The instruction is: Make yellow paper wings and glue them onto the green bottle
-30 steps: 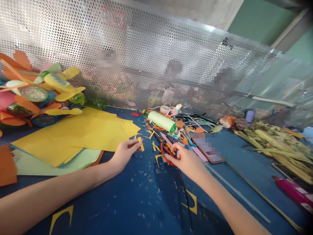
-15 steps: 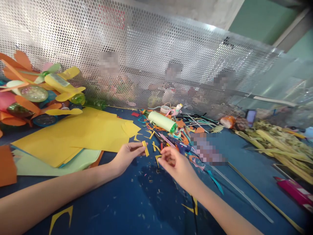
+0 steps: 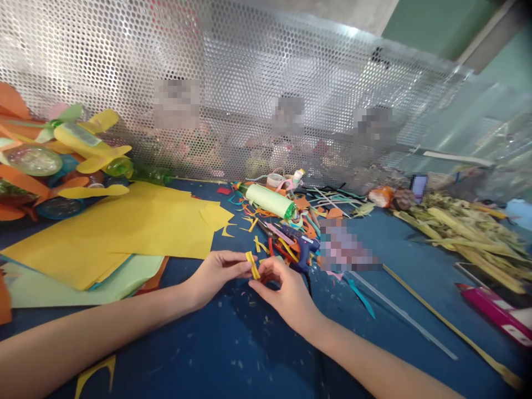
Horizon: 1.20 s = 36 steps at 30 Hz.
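A small yellow folded paper strip (image 3: 252,264) is pinched at its upper part between the thumb and fingers of my left hand (image 3: 218,277). My right hand (image 3: 286,291) has its thumb and forefinger closed around the strip's lower end. Just beyond my hands lie yellow paper scraps (image 3: 261,244) and a dark blue glue gun (image 3: 306,250). A bottle wrapped in pale green paper (image 3: 270,200) rests on its side farther back. Left of my hands, large yellow paper sheets (image 3: 166,221) overlap pale green sheets (image 3: 50,285).
Paper-and-bottle flowers (image 3: 78,138) are heaped at the left. Dried husks (image 3: 457,227) and a magenta box (image 3: 494,310) lie at the right, near a long thin stick (image 3: 444,316). A perforated metal screen (image 3: 249,72) stands behind the blue table (image 3: 216,354).
My right hand has moved left and slightly down, bringing its fingers onto the yellow strip. My left hand still holds the strip. The view has shifted a little.
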Available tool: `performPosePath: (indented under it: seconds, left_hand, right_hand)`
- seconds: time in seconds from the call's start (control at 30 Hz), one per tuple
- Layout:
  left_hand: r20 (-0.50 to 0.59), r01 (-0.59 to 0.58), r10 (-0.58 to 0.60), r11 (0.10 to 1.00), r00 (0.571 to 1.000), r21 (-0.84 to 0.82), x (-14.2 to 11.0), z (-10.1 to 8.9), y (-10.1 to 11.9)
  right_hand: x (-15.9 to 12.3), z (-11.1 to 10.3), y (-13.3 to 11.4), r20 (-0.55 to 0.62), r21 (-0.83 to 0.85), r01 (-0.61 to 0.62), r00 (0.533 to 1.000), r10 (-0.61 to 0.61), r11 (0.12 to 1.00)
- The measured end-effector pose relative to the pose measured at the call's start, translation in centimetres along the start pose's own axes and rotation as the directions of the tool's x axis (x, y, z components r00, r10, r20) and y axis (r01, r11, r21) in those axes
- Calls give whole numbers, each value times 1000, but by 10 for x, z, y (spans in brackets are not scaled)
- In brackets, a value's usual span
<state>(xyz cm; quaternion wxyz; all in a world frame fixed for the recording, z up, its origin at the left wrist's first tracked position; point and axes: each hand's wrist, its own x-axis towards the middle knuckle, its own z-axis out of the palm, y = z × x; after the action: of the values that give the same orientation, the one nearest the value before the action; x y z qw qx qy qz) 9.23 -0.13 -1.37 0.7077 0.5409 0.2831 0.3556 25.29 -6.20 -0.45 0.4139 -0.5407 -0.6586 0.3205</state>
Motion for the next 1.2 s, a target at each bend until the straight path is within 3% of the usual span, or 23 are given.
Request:
performPosePath:
  seconds: [0.77,1.0,1.2]
  left_hand:
    - [-16,-19,21,996,1000,82,0,-2,0]
    - [-15,-48,48,999,999,1,-1,-1,2]
    - [9,-63,62,998,998,21,-1,0,4]
  right_hand:
    - [1,0,4,5,-4,23,1000,-23,1000]
    - [2,-1,10,42,54,-9,999,6,998]
    - [3,-1,9,1,32,9,1000,-9,999]
